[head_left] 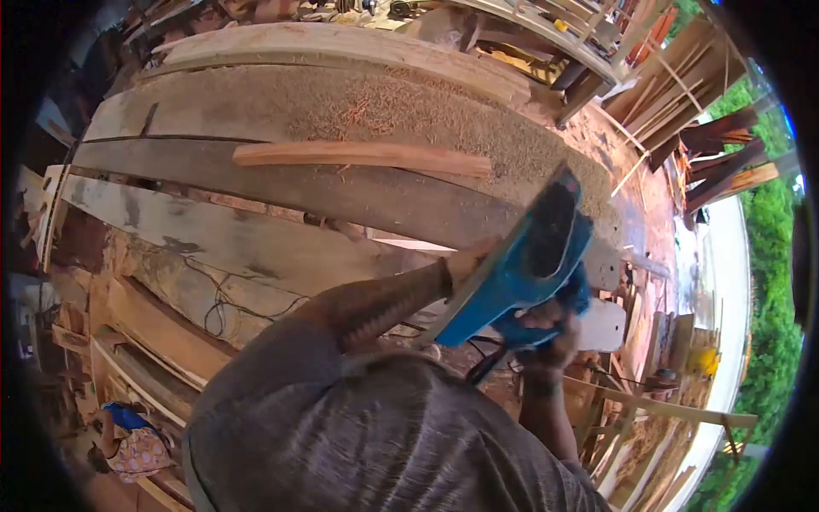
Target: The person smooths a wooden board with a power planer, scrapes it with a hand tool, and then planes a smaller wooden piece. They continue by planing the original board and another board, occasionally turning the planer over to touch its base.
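Note:
A blue power planer (512,286) with a dark face is raised and tilted over the near right end of the bench. Around its handle, my right hand (553,331) is closed. My left hand (469,263) is against or just behind the planer's long edge; its fingers are hidden by the tool, so their grip does not show. Beyond the planer, a reddish, slightly curved strip of wood (363,158) lies along the bench boards, apart from both hands. A dark cord (485,367) hangs below the handle.
Thick planks form the bench (324,189), scattered with wood shavings (375,111). A loose black cable (217,307) lies at the left. Boards lean (674,72) at the far right, and a rail (665,403) crosses at the right. Another person (132,444) is at the lower left.

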Demonstrator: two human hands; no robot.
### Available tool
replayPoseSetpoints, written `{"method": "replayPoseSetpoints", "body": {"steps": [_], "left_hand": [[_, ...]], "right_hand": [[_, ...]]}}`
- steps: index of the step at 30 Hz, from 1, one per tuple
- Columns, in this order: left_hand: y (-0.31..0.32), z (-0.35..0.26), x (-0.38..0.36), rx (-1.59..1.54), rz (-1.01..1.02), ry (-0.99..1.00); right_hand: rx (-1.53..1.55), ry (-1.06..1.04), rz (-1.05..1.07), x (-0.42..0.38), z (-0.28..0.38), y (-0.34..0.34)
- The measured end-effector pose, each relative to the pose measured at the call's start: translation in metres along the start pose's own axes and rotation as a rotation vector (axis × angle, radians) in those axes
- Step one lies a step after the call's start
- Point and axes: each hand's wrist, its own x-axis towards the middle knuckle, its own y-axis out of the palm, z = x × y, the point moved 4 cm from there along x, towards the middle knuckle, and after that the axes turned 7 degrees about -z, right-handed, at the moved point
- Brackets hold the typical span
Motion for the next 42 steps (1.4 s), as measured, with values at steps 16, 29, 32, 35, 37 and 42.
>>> {"method": "replayPoseSetpoints", "body": {"steps": [16,29,32,35,37,42], "left_hand": [[-0.335,-0.121,-0.070,1.615,-0.375,-0.489],[-0.322,-0.117,-0.064,1.264,-0.315,-0.372],[-0.216,-0.162,-0.016,1.280,-0.171,-0.280],[-0.125,-0.203,0.019,1.459,-0.033,-0.280],[-0.074,-0.209,0.043,1.506,0.021,-0.271],[0.073,-0.203,0.095,1.648,0.306,0.266]], "right_hand": [[-0.756,-0.142,-0.662,0.020,0.025,-0.144],[-0.853,-0.122,-0.617,0.021,0.004,-0.149],[-1.358,-0.090,-0.679,0.007,0.032,-0.159],[-1.529,-0.354,-0.698,-0.023,0.072,-0.143],[-1.404,-0.840,-0.777,-0.058,0.107,-0.125],[-1.942,-1.308,-0.448,-0.159,0.167,-0.064]]}}
